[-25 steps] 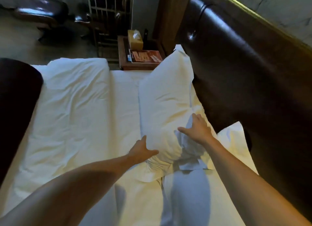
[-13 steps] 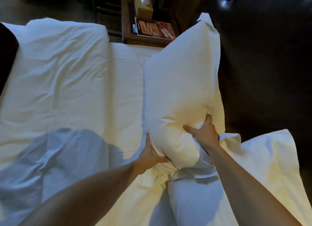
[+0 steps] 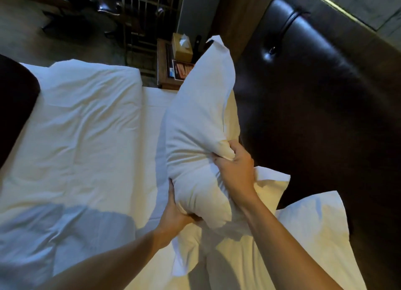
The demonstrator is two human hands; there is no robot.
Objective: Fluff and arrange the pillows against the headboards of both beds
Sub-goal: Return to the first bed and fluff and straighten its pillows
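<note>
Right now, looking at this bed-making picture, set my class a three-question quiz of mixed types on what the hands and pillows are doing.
1. True or false: both hands grip the same pillow.
2. Multiple choice: the second pillow lies (A) on the floor, (B) on the bed by the headboard, (C) on the nightstand.
3. Fill in: the box on the nightstand holds ____.

Key:
1. True: left hand low, right hand on the side.
2. B
3. Tissues: tissue box.
</note>
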